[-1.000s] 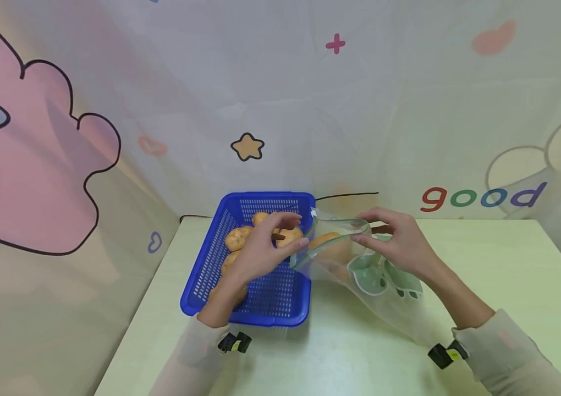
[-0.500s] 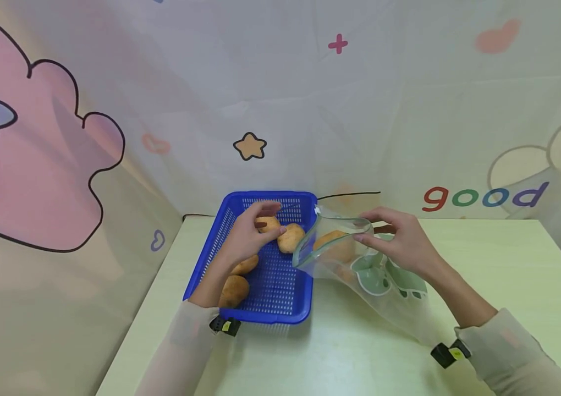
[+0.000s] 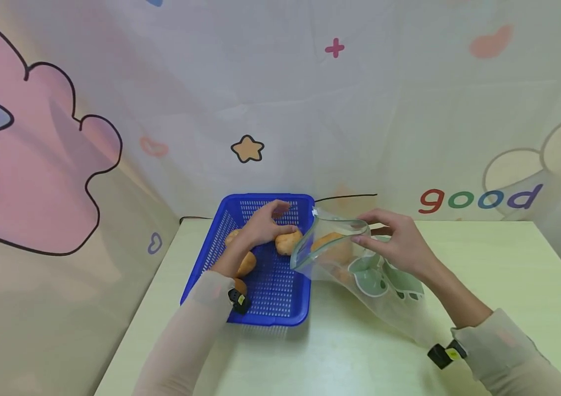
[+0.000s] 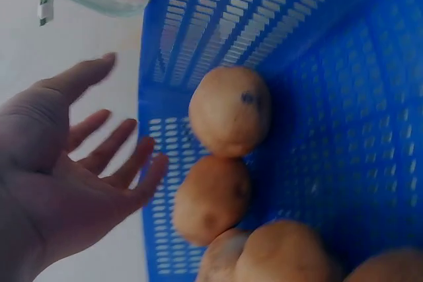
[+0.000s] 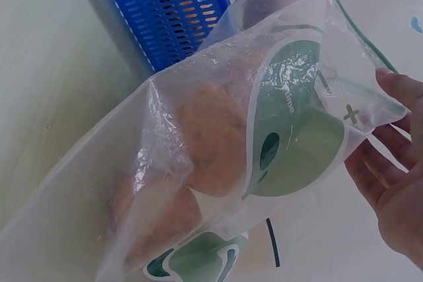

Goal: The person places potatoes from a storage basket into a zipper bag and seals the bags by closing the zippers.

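My left hand (image 3: 262,224) hovers over the back of the blue plastic basket (image 3: 273,320), fingers loosely spread and holding nothing. Just past its thumb lies a potato (image 3: 287,242); in the left wrist view that potato (image 4: 231,111) sits against the basket wall, with several others beyond it. My right hand (image 3: 401,240) pinches the rim of a clear zip bag (image 3: 372,278) with green print, keeping its mouth agape towards the basket. Through the film, potatoes (image 5: 213,138) show inside the bag in the right wrist view.
The pale green tabletop (image 3: 498,269) carries the basket and the bag side by side. A printed cloth (image 3: 280,110) hangs right behind the table, with a dark line (image 3: 347,196) along its foot. The bag's lower end lies towards the right forearm.
My left hand has drawn away from the bag's mouth to the left, then reached forward over the basket's back. My right hand and the bag stay in place.
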The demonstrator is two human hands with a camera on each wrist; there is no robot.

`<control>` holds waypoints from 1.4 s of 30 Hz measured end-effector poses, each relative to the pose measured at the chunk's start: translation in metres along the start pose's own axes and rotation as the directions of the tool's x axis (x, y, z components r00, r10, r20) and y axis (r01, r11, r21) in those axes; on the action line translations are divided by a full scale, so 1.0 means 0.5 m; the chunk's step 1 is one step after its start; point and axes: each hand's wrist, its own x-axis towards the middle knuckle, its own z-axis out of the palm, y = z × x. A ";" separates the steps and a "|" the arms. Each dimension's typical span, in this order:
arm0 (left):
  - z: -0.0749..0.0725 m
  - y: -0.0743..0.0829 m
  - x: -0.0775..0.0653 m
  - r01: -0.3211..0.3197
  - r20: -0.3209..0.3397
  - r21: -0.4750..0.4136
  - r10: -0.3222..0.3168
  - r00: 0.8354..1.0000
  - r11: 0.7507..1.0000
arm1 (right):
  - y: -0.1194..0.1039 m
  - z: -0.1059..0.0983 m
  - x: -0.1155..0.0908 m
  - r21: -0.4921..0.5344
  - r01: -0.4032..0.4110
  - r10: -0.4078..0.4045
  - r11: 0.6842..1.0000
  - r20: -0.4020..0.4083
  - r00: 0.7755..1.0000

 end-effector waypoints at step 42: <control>0.058 -0.007 0.029 -0.007 0.199 0.434 -0.089 0.976 0.901 | 0.003 -0.002 -0.002 -0.006 0.000 0.000 1.000 0.000 1.000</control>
